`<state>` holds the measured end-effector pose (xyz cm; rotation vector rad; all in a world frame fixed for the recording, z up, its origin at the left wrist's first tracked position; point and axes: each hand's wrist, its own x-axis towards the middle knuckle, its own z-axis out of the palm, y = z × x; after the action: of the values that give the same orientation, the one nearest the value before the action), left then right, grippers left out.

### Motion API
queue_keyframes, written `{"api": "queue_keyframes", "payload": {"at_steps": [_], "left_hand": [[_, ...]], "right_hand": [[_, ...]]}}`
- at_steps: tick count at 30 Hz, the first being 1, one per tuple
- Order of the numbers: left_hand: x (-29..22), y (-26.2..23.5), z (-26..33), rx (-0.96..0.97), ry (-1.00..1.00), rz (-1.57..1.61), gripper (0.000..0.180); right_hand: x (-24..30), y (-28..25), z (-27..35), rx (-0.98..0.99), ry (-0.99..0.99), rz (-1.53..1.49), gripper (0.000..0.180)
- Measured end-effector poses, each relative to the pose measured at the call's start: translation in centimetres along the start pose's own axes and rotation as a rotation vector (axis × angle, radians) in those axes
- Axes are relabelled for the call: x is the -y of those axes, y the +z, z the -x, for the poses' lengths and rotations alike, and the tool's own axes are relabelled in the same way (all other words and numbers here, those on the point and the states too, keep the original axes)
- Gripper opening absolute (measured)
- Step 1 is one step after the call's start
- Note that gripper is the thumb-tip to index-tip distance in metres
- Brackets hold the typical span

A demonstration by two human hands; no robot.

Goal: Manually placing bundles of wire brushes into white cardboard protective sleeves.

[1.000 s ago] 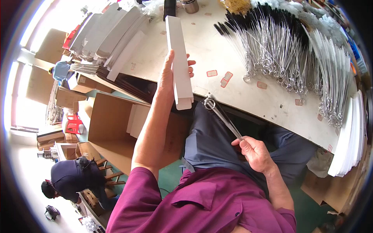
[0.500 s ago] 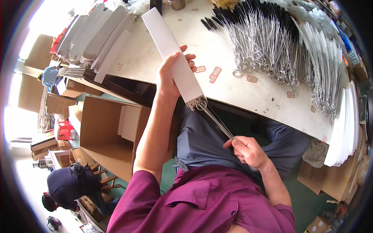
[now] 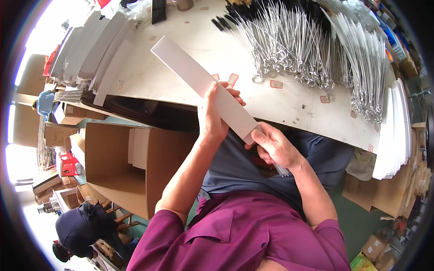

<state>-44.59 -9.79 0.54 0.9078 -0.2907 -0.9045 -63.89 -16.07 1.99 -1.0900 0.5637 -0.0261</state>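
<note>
A long, narrow white carton (image 3: 187,70) slants across my lap at the table's front edge. My left hand (image 3: 212,113) is wrapped around its middle, thumb on the near side and fingertips showing past the far side. At the lower end, my right hand (image 3: 278,149) is closed on a bundle of thin wire brushes (image 3: 281,170), whose ends stick out below the fist. Fingers of that hand touch the carton's end. Most of the bundle is hidden by the hand and the carton, so how much lies inside cannot be seen.
Wire-handled brushes with black bristles (image 3: 294,45) and paler ones (image 3: 364,67) are heaped on the white table (image 3: 162,86). Flat white cartons are stacked at left (image 3: 99,49) and right (image 3: 392,131). A large open cardboard box (image 3: 118,167) stands left; a person (image 3: 86,230) bends beyond it.
My right hand has moved up to the carton's end, and the brush rings and wires seen there have gone from view. Left hand and carton have shifted down and right.
</note>
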Motion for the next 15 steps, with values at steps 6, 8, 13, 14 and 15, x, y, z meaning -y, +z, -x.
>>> {"api": "queue_keyframes", "payload": {"at_steps": [6, 8, 13, 14, 15], "left_hand": [[-0.6, -0.4, 3.5, 0.063, -0.211, -0.335, 0.054], [-3.8, -1.6, 4.3, 0.321, -0.378, -0.849, 0.047], [-7.2, -0.3, 6.7, 0.532, 0.769, -1.576, 0.049], [-7.8, 0.4, 6.6, 0.629, 0.779, -1.692, 0.063], [-7.9, 1.4, 6.4, 0.673, 0.759, -1.772, 0.068]], "right_hand": [[1.5, 0.2, -1.9, -0.042, -0.127, 0.152, 0.033], [1.5, -0.8, -1.3, -0.064, -0.207, 0.129, 0.031], [2.3, -2.6, 0.3, -0.007, -0.07, 0.244, 0.032], [2.2, -2.9, 0.3, -0.007, -0.068, 0.245, 0.032], [2.1, -3.3, 0.4, 0.03, -0.053, 0.276, 0.034]]}}
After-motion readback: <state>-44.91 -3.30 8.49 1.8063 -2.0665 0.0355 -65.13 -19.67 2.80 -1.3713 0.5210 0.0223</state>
